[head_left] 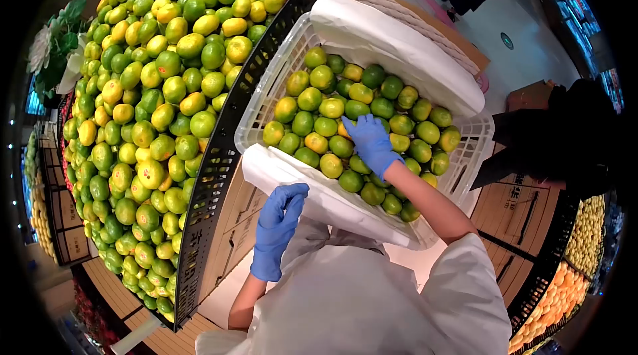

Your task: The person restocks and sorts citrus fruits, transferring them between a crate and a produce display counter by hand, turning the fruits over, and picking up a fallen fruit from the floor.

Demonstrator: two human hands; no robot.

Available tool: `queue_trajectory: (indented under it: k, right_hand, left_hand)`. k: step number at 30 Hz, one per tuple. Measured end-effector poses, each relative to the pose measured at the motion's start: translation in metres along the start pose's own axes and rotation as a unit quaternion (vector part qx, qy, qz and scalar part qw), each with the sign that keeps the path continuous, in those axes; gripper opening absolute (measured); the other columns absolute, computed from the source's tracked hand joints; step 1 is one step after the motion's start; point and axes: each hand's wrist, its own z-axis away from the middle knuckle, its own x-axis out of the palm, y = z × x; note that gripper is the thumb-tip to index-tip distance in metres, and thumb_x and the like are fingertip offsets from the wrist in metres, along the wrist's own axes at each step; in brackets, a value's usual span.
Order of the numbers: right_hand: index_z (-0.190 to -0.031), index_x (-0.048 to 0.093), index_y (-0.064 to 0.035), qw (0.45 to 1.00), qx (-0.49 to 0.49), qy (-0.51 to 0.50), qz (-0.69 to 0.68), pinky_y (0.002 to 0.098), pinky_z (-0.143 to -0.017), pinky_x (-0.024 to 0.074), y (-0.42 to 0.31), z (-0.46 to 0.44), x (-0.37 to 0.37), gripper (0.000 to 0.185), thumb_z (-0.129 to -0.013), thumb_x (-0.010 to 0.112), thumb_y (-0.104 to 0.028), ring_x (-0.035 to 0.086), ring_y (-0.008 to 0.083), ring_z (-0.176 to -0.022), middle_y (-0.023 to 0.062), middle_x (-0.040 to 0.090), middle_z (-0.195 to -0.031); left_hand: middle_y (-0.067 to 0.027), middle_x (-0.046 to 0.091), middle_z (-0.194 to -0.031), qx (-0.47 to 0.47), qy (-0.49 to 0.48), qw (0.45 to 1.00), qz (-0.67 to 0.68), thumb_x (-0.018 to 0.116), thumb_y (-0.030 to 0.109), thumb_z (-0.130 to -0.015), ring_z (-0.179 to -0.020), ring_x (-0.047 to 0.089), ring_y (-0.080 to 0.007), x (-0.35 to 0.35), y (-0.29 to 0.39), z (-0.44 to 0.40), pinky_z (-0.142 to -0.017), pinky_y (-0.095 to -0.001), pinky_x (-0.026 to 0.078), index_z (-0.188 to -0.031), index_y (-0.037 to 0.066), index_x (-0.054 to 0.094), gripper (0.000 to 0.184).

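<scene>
A sloping heap of round green-and-yellow citrus fruits point(166, 66) sits behind a black perforated plastic barrier point(219, 155), which presumably stops them rolling off. The blue-gloved left hand point(276, 225) has curled fingers and shows no fruit, though I cannot tell whether its fingertips pinch anything. White sheet liners point(345, 202) fold outward over the translucent plastic crate point(266, 106), probably exposing the loose green-and-yellow citrus point(330, 108) inside. The blue-gloved right hand point(372, 142) rests palm-down on these; whether it grips one is hidden
</scene>
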Motion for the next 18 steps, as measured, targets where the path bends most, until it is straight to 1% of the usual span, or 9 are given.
queue_trajectory:
  k: [1,2,4,6,8,10,12,15,18]
  right_hand:
    - [-0.124,0.051,-0.0110,0.993,-0.034,0.091,0.061,0.0362,-0.066,0.0447,0.000,0.000,0.006,0.043,-0.082,0.050,-0.006,0.052,0.0269,-0.080,0.0124,0.053,-0.084]
    - [-0.124,0.051,-0.0110,0.993,-0.037,0.091,0.064,0.0362,-0.066,0.0447,-0.004,-0.002,0.012,0.043,-0.082,0.050,-0.006,0.052,0.0269,-0.080,0.0124,0.053,-0.084]
    - [-0.127,0.048,-0.0118,0.990,-0.005,0.063,0.128,0.0341,-0.066,0.0449,-0.012,-0.004,0.017,0.047,-0.081,0.050,-0.005,0.052,0.0257,-0.077,0.0115,0.053,-0.082]
    - [-0.130,0.046,-0.0132,0.988,-0.007,0.049,0.148,0.0344,-0.066,0.0455,-0.015,-0.002,0.023,0.050,-0.080,0.051,-0.005,0.053,0.0244,-0.076,0.0117,0.052,-0.081]
    - [-0.134,0.042,-0.0142,0.993,0.013,0.076,0.089,0.0359,-0.067,0.0457,-0.013,0.003,0.020,0.058,-0.078,0.051,-0.004,0.051,0.0249,-0.077,0.0118,0.050,-0.083]
    - [-0.134,0.042,-0.0140,0.993,0.002,0.070,0.094,0.0365,-0.066,0.0459,-0.010,-0.001,0.015,0.057,-0.079,0.050,-0.004,0.051,0.0252,-0.077,0.0123,0.051,-0.083]
    - [-0.133,0.042,-0.0138,0.994,-0.001,0.059,0.094,0.0370,-0.065,0.0462,-0.013,-0.001,0.015,0.056,-0.079,0.050,-0.003,0.052,0.0256,-0.076,0.0128,0.051,-0.083]
    - [-0.127,0.048,-0.0143,0.995,0.023,0.033,0.095,0.0368,-0.065,0.0470,-0.018,-0.009,0.012,0.048,-0.080,0.051,-0.004,0.054,0.0256,-0.078,0.0123,0.052,-0.084]
    - [-0.125,0.049,-0.0136,0.997,0.035,0.015,0.062,0.0368,-0.064,0.0472,-0.016,-0.009,0.007,0.046,-0.080,0.050,-0.005,0.054,0.0263,-0.080,0.0130,0.053,-0.085]
  left_hand:
    - [-0.0041,0.060,-0.101,-0.013,0.007,1.000,0.011,0.052,0.002,-0.090,-0.089,0.054,-0.0092,-0.001,-0.002,0.000,-0.081,-0.0225,0.044,-0.111,0.000,0.057,0.021]
    - [-0.0035,0.060,-0.101,-0.024,0.013,0.999,0.024,0.051,0.004,-0.091,-0.085,0.052,-0.0083,-0.001,-0.003,0.000,-0.078,-0.0219,0.043,-0.111,-0.001,0.057,0.021]
    - [-0.0041,0.060,-0.101,-0.035,0.016,0.998,0.046,0.051,0.004,-0.091,-0.088,0.053,-0.0085,0.001,-0.004,-0.003,-0.080,-0.0224,0.044,-0.111,-0.001,0.057,0.021]
    - [-0.0052,0.061,-0.100,-0.018,-0.001,0.998,0.061,0.052,0.002,-0.090,-0.093,0.056,-0.0100,0.004,-0.005,-0.007,-0.085,-0.0235,0.045,-0.111,0.000,0.058,0.021]
    - [-0.0048,0.061,-0.099,-0.015,0.005,0.996,0.088,0.053,0.003,-0.091,-0.091,0.057,-0.0095,0.008,-0.007,-0.010,-0.083,-0.0228,0.045,-0.110,0.001,0.058,0.020]
    - [-0.0053,0.059,-0.105,-0.036,-0.042,0.995,0.077,0.049,0.000,-0.090,-0.098,0.054,-0.0109,0.011,-0.007,-0.013,-0.089,-0.0234,0.043,-0.114,0.000,0.056,0.024]
    - [-0.0052,0.059,-0.105,-0.055,-0.054,0.993,0.094,0.050,0.001,-0.091,-0.098,0.054,-0.0107,0.014,-0.010,-0.014,-0.088,-0.0230,0.043,-0.114,0.000,0.056,0.024]
    - [-0.0057,0.060,-0.104,0.011,-0.087,0.995,0.039,0.051,0.004,-0.092,-0.096,0.055,-0.0103,0.019,-0.017,-0.018,-0.087,-0.0227,0.043,-0.111,-0.001,0.057,0.020]
    - [-0.0060,0.060,-0.103,0.022,-0.090,0.995,0.024,0.051,0.003,-0.092,-0.096,0.055,-0.0105,0.020,-0.020,-0.021,-0.087,-0.0230,0.043,-0.109,-0.001,0.057,0.019]
